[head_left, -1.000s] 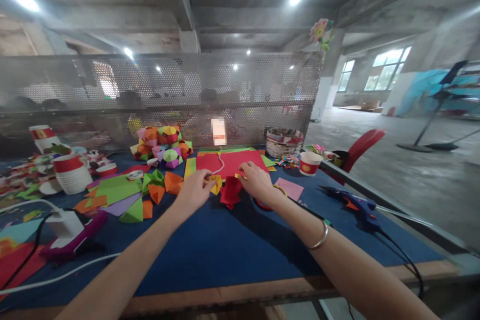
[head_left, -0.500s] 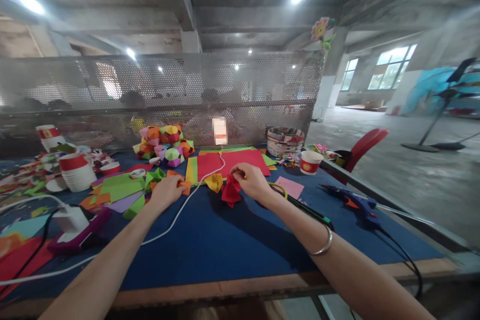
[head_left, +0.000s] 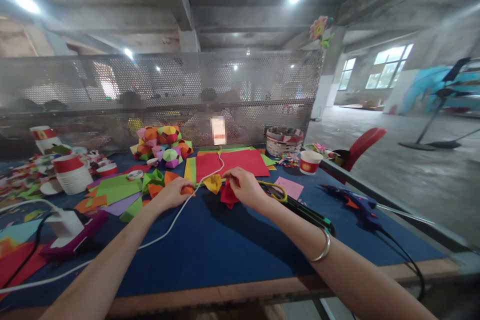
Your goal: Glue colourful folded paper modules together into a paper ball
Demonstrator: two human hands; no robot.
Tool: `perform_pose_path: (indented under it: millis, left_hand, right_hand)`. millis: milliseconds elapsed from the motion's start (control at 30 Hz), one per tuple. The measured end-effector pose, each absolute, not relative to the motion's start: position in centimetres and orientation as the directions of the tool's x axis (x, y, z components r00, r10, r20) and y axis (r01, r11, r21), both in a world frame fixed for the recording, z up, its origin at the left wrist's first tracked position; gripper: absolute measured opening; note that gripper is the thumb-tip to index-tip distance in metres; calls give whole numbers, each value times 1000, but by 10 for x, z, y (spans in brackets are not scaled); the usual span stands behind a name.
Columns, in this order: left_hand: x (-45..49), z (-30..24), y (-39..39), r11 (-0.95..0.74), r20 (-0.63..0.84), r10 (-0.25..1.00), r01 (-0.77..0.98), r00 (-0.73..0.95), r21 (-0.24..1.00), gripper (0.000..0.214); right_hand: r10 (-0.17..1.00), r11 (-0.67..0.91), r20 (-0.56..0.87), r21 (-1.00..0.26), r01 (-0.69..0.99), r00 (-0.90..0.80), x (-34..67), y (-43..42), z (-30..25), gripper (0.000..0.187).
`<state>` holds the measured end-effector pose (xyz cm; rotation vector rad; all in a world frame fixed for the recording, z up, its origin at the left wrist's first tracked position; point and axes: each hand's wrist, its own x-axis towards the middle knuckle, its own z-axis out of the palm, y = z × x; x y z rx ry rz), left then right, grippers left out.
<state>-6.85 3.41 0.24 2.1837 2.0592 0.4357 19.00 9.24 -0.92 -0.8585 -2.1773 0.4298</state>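
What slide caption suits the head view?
Left hand at orange folded paper, right hand at red folded paper, yellow folded paper between them.

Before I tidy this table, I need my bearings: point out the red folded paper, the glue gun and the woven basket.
Red folded paper [head_left: 227, 197]: head view, on its uncovered part.
Glue gun [head_left: 359, 201]: head view, on its blue body.
Woven basket [head_left: 284, 147]: head view, on its front wall.
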Motion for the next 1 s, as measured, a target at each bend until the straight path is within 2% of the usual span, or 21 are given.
perform_pose_path:
  millis: [67,200,333,433,500,600,667,733,833,900,1000]
  left_hand:
    - [-66,0,34,-29,168,986,975,-8,219,26]
    - [-68,3,35,62,226,968,981,-104,186,25]
    - [-74,12,35,84,323,931,961,-170,262,25]
    - [-74,15,35,-6,382,918,958,-109,288,29]
    - [-70,12,34,-95,342,940,957,-4,273,40]
    - [-63,6,33,-174,181,975,943,126,285,52]
    - [-60,3,34,-177,114,982,944,150,280,44]
    - [-60,1,36,-137,109,988,955,112,262,29]
    - [-67,0,39,-52,183,983,968,7,246,15]
    - [-71,3,39,-14,303,950,963,-71,271,10]
    - [-67,13,35,-71,490,852,886,-185,459,9]
  right_hand:
    - [700,713,509,-535,453,-500,190,92,-9,28]
    - [707,706,503,-544,453,-497,189,92,-9,24]
    - [700,712,524,-567,415,-485,189,90,-7,24]
    - [697,714,525,-572,405,-488,188,88,-8,24]
    - [698,713,519,-571,408,-493,187,87,-8,23]
    - [699,711,512,-572,409,-499,187,87,-9,22]
    - [697,712,510,-573,406,-504,187,87,-10,21]
    - [696,714,510,-573,404,-506,187,87,-10,21]
    - [696,713,507,-575,402,-509,186,86,-10,21]
    - [695,711,502,-584,391,-515,186,85,-10,22]
    - [704,692,490,-636,342,-514,183,83,-10,21]
